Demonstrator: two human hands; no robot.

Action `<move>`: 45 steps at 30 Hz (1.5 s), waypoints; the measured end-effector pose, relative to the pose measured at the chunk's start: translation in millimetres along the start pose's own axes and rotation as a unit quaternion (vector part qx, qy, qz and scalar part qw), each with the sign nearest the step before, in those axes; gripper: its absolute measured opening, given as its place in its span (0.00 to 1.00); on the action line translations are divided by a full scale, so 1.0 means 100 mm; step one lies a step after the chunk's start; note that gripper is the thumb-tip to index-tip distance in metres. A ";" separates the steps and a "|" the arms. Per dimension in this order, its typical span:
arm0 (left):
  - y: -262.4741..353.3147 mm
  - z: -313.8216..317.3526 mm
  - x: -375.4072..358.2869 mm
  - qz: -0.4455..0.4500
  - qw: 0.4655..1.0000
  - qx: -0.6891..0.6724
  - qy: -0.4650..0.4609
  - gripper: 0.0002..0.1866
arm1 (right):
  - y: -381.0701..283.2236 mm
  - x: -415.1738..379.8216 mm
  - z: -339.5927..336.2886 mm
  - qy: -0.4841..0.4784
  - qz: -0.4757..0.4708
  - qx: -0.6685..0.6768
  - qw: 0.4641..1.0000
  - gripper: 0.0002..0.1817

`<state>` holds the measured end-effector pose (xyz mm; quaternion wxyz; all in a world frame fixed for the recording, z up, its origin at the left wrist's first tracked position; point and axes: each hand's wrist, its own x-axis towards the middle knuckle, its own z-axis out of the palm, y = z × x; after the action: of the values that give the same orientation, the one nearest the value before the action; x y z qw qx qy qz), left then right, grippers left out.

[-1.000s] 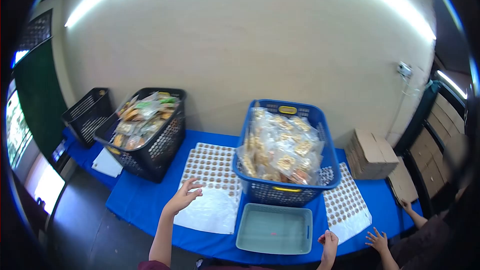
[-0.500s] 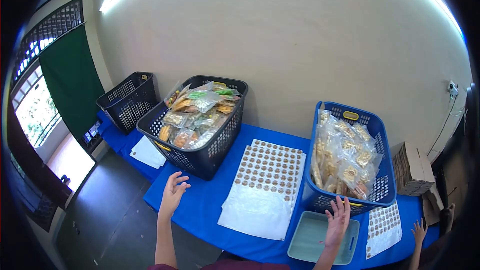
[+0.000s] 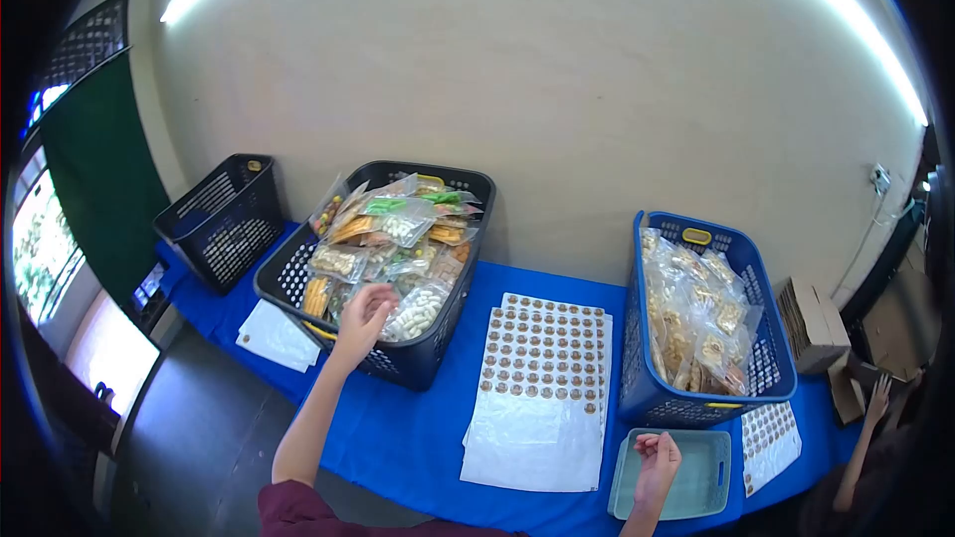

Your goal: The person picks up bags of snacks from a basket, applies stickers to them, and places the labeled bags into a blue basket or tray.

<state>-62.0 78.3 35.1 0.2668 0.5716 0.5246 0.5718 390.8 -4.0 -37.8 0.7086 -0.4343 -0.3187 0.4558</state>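
My left hand (image 3: 366,323) is over the near part of a black basket (image 3: 428,363), fingers curled together at the packets. Whether they grip one is hidden. Beside its fingertips lies a clear packet of white pieces (image 3: 416,312); other clear snack packets (image 3: 406,227) are heaped behind it. My right hand (image 3: 657,462) hangs above a pale green tray (image 3: 721,462), its fingers curled in and nothing visible in them. To the left of the tray, sheets of round brown stickers (image 3: 537,358) lie on the blue cloth.
A blue basket (image 3: 696,408) of snack packets stands behind the tray. Farther left is another black basket (image 3: 224,224). More sticker sheets (image 3: 771,447) and cardboard boxes (image 3: 811,323) are at the right, near another person's hand (image 3: 877,400).
My left hand has moved up and inward to the packets in the black basket. My right hand's spread fingers have curled in above the tray. The view has shifted slightly.
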 end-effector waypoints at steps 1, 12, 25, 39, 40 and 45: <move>-0.10 0.06 0.22 0.008 0.999 0.034 -0.025 0.12 | 0.00 -0.06 0.02 0.008 0.000 0.001 1.000 0.17; -1.41 0.19 1.87 0.106 0.812 0.574 0.009 0.16 | -0.07 -0.57 -0.39 0.142 -0.051 -0.036 0.988 0.16; -0.70 0.23 1.71 0.256 0.845 0.449 0.138 0.24 | 0.05 -0.45 -0.01 0.109 -0.004 -0.043 0.993 0.15; 0.05 1.28 -1.10 -0.117 0.910 -0.348 -0.192 0.28 | 0.62 -0.86 0.72 -0.246 0.191 0.024 0.950 0.15; -0.02 1.28 -1.17 -0.115 0.918 -0.334 -0.180 0.28 | 0.61 -0.86 0.76 -0.265 0.198 0.028 0.943 0.14; -0.02 1.23 -1.41 -0.251 0.877 -0.400 -0.090 0.26 | 0.72 -0.80 0.78 -0.204 0.181 -0.056 0.960 0.13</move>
<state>81.5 -12.4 -44.6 0.6532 0.3148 0.3509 0.5926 267.6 -37.6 -75.2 0.5086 -0.4216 -0.3981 0.6365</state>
